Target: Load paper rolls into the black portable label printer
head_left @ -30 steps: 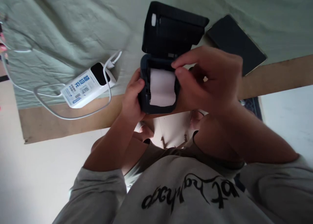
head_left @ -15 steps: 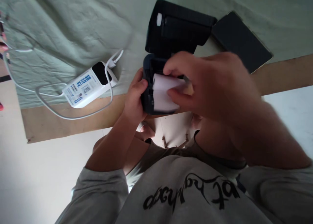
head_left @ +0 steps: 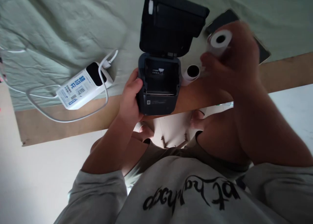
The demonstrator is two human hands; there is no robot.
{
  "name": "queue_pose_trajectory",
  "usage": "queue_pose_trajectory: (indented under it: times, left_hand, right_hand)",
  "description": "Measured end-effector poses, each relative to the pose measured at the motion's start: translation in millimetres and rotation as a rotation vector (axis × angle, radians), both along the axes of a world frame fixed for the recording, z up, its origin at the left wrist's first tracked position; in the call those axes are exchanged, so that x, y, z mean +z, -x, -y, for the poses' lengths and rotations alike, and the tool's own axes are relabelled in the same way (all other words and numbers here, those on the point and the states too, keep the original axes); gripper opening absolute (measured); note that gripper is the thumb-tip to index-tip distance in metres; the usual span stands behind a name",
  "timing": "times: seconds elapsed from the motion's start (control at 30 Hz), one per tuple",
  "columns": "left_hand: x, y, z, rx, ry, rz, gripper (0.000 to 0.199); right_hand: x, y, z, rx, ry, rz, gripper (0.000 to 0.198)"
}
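A dark portable receipt printer [head_left: 158, 102] has its lid [head_left: 172, 25] tipped up, and no roll sits in its paper bay. My left hand [head_left: 132, 95] grips the printer's left side, thumb on the edge. Out to the right, my right hand [head_left: 234, 61] is closed round a white paper roll [head_left: 221, 40], its cored end facing up; part of the roll is hidden by the fingers. Beside the printer, between it and that hand, a second white roll with a dark hollow core [head_left: 187, 77] stands at the table edge.
A white power bank [head_left: 80, 87] with a dark display and a white cable [head_left: 106, 93] lies on the left. Behind my right hand is a dark flat tablet-like object [head_left: 226, 17]. Green cloth [head_left: 73, 28] covers the table up to its brown front border [head_left: 66, 128].
The paper roll has come out of the printer's bay and moved right and away in my right hand. The second roll, covered before, now shows. My left hand stays on the printer.
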State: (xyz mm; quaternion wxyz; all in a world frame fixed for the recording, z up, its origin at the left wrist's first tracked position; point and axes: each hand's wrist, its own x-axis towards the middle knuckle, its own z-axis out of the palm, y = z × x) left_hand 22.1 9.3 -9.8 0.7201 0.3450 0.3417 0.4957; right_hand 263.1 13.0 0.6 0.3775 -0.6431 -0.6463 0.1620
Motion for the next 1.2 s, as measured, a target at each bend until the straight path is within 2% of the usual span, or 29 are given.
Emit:
queue_pose_trajectory:
  times: [0.2, 0.3, 0.4, 0.43, 0.5, 0.57, 0.67, 0.8, 0.87, 1.03, 1.2]
  left_hand:
    - [-1.0, 0.7, 0.2, -0.008, -0.022, 0.006, 0.022]
    - [-1.1, 0.5, 0.4, -0.008, -0.018, 0.016, 0.024]
    - [-0.3, 0.2, 0.6, -0.007, -0.010, 0.018, 0.025]
    - [0.1, 0.0, 0.6, -0.001, -0.008, 0.011, 0.024]
    - [1.1, -0.2, 0.6, 0.010, -0.005, -0.003, 0.023]
    - [1.9, -0.4, 0.3, 0.015, 0.000, -0.001, 0.023]
    - [2.3, -0.7, -0.3, 0.018, 0.006, 0.011, 0.023]
    - [1.5, -0.6, -0.5, 0.017, 0.006, 0.002, 0.022]
    - [0.9, -0.3, -0.3, 0.022, -0.007, -0.009, 0.022]
    - [-0.3, 0.6, 0.3, -0.013, -0.009, -0.002, 0.024]
    - [1.8, -0.4, 1.0, -0.005, 0.013, 0.023, 0.023]
  right_hand:
    - [-2.4, -2.1, 4.7, 0.020, 0.039, 0.370, 0.048]
    - [5.2, -0.9, 15.4, 0.057, -0.112, 0.400, 0.052]
    - [17.3, 8.8, 32.8, 0.070, -0.299, 0.381, 0.036]
    - [19.6, 13.4, 38.0, 0.092, -0.308, 0.364, 0.033]
    - [19.3, 22.8, 44.8, 0.144, -0.257, 0.346, 0.034]
    - [13.4, 30.3, 46.5, 0.184, -0.142, 0.359, 0.040]
    - [2.6, 34.9, 43.2, 0.191, -0.043, 0.380, 0.041]
    - [-0.5, 34.2, 39.3, 0.242, -0.069, 0.333, 0.040]
    - [0.9, 34.2, 39.2, 0.267, -0.038, 0.333, 0.036]
    - [-2.5, 34.4, 39.0, 0.194, -0.018, 0.317, 0.028]
    - [-5.5, 34.8, 38.0, 0.327, -0.055, 0.192, 0.046]
